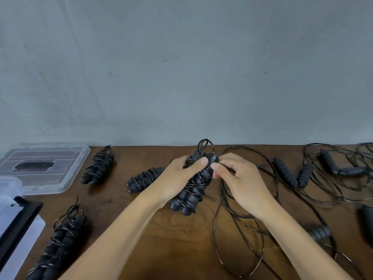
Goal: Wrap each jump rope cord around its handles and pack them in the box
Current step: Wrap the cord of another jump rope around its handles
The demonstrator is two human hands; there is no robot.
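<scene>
My left hand (pixel 177 178) grips a pair of black foam jump rope handles (pixel 189 197) held together, with black cord wound round them several times. Its thumb presses the cord near the top end. My right hand (pixel 240 178) pinches the same cord (pixel 238 219) right beside the handle tops. The loose length hangs down in long loops over the wooden table (pixel 181 229). A small loop of cord sticks up above the handles. A clear plastic box (pixel 12 201) with a black clasp sits at the left edge.
Three wrapped rope bundles lie on the table: one at the back left (pixel 99 165), one behind my left wrist (pixel 143 178), one at the front left (pixel 58 245). A clear lid (pixel 60 178) lies at the back left. Unwrapped ropes (pixel 323 172) tangle at the right.
</scene>
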